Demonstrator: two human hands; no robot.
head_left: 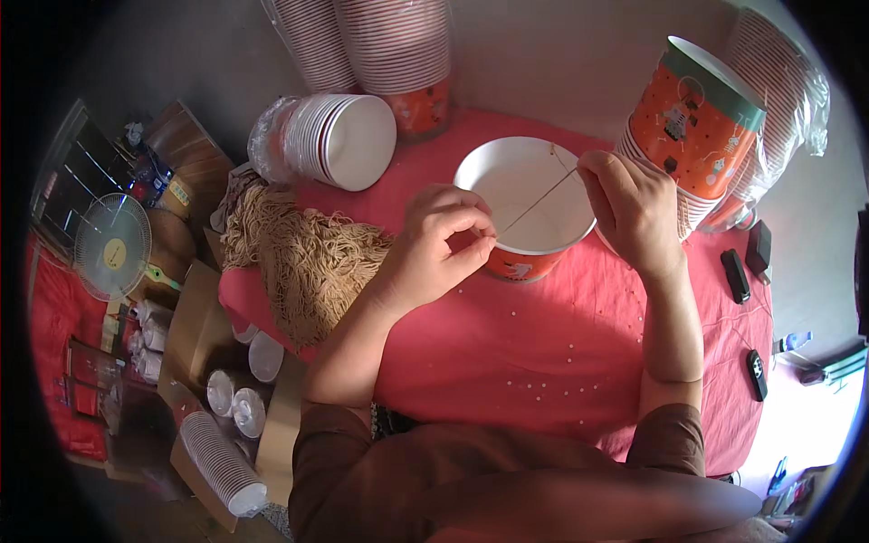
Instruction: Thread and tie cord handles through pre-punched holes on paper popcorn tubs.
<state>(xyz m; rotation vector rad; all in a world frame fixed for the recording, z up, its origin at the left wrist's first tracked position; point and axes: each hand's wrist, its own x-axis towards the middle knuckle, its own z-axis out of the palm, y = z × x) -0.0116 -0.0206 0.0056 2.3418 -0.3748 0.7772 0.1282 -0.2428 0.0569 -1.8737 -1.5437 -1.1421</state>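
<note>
A thin brown cord [540,197] runs taut and slanting between my two hands, above an open paper bucket [525,266] with a white inside and an orange printed outside. My left hand [439,237] pinches its lower end between thumb and fingertips, beside the bucket's left rim. Higher up, at the right rim, my right hand [636,206] is closed on the other end, its fingertips partly turned away. A small orange-brown bit shows near the far rim by the cord. Left of my left forearm lies a heap of tan cords [312,258].
Stacked paper buckets [394,45] stand at the back, with a wrapped stack on its side [358,143]. More printed buckets [692,118] rise at right. Small white beads [539,386] dot the pink cloth [471,353]. A cardboard box [195,312] with plastic-wrapped cups stands lower left.
</note>
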